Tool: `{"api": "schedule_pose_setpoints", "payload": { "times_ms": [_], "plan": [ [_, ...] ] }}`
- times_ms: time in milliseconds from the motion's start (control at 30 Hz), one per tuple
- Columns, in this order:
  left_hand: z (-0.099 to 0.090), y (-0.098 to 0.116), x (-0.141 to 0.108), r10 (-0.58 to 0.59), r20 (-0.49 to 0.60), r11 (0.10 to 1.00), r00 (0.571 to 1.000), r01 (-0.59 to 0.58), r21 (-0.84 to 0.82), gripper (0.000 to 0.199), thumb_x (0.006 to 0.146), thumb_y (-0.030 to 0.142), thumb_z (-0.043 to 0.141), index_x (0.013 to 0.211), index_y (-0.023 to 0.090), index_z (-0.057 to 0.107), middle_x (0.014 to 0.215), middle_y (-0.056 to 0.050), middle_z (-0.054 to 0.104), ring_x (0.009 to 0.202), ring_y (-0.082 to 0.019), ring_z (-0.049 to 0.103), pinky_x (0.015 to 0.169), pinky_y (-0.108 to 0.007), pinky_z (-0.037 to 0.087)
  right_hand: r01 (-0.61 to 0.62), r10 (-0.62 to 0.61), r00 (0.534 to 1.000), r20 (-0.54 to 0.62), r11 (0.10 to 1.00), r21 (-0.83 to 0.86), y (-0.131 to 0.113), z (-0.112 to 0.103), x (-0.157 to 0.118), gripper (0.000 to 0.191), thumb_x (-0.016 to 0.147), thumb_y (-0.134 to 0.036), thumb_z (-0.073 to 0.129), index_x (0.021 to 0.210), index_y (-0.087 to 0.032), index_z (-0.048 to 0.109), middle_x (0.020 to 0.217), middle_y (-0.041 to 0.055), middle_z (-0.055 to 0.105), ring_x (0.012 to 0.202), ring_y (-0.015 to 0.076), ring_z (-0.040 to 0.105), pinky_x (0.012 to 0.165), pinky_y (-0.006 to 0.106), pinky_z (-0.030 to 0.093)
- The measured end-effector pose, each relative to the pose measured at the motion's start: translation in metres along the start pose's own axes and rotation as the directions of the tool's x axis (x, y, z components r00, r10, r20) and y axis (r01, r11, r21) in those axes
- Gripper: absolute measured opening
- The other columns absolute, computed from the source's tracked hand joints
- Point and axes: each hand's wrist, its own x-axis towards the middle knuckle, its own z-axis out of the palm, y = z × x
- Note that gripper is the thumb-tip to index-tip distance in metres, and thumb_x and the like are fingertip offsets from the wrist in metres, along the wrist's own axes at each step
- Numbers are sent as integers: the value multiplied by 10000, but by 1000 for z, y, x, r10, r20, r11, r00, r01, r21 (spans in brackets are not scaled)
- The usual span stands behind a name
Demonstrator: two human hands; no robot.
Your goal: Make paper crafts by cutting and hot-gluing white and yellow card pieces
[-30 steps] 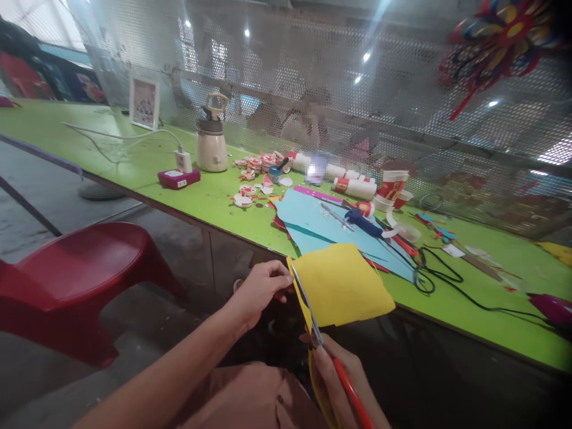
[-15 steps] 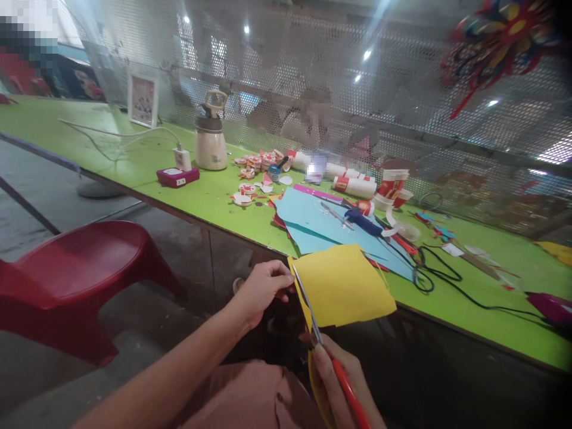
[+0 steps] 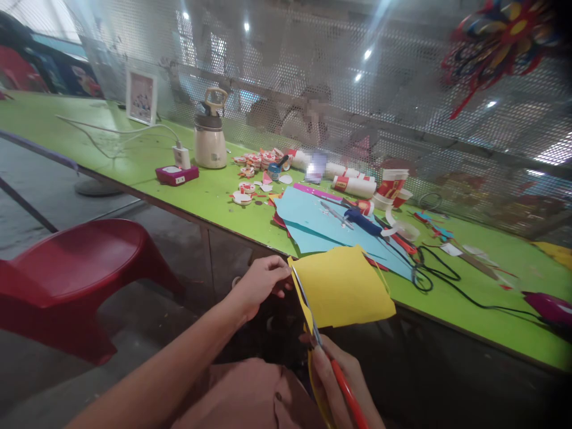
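Note:
My left hand [image 3: 267, 281] pinches the left edge of a yellow sheet of paper [image 3: 344, 289], near its upper left corner. The sheet hangs over the front edge of the table. Red-handled scissors [image 3: 348, 390] are in my right hand [image 3: 342, 372], their blades lying along the sheet's left side. A narrow yellow strip [image 3: 315, 381] curls down from the cut beside my right hand. The blades look nearly closed, with the paper between them partly hiding one.
On the green table [image 3: 214, 205] lie blue paper sheets [image 3: 308, 220], a glue gun [image 3: 364, 221] with a black cord, and paper cups [image 3: 391, 186]. A spray bottle [image 3: 210, 140] and a purple power socket [image 3: 176, 174] stand farther left. A red stool [image 3: 89, 262] is at lower left.
The scissor blades have closed further along the paper's left edge. Both hands stay in nearly the same place, and the view has shifted slightly.

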Motion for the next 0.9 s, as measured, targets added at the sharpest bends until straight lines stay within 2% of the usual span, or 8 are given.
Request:
{"api": "schedule_pose_setpoints", "payload": {
  "times_ms": [200,433,533,700,800,900],
  "plan": [
    [-1,-1,0,36,6,998,999,-37,55,133,701,255,602,633,152,550,612,-10,593,603,-127,546,544,-230,411,71,-73,997,-10,993,-90,-3,-3,1,500,837,-589,439,912,-125,610,562,-42,334,494,92,273,427,217,221],
    [-4,1,1,78,31,992,996,-80,97,131,722,246,587,644,147,550,623,-3,594,594,-120,538,559,-238,414,52,-50,998,25,995,-90,-2,-8,4,521,833,-597,435,937,-118,614,519,-57,301,443,77,258,399,206,218],
    [-5,2,0,80,37,991,996,-84,103,135,719,241,595,638,145,546,621,1,592,591,-114,539,557,-230,413,84,-77,995,57,989,-122,-8,-12,5,480,845,-561,442,947,-128,620,531,-43,331,456,91,284,400,209,243],
    [-3,14,1,85,60,992,995,-90,89,138,738,253,581,665,146,532,626,-8,607,579,-110,567,546,-220,427,229,-215,973,82,947,-227,-31,-18,10,449,859,-527,426,872,-134,645,643,17,488,583,140,414,525,229,368],
    [1,30,4,98,94,992,991,-105,71,159,758,282,553,679,153,504,595,-17,608,539,-125,588,497,-223,434,287,-275,958,83,921,-265,-52,-23,17,418,862,-509,429,823,-150,638,682,25,532,630,153,451,548,223,372],
    [6,46,7,135,109,991,985,-136,6,159,753,294,562,711,161,486,618,-14,612,520,-136,611,472,-229,453,311,-307,949,67,886,-343,-70,-29,23,409,866,-504,426,730,-163,608,621,4,502,568,130,421,513,216,348]
  ]
}}
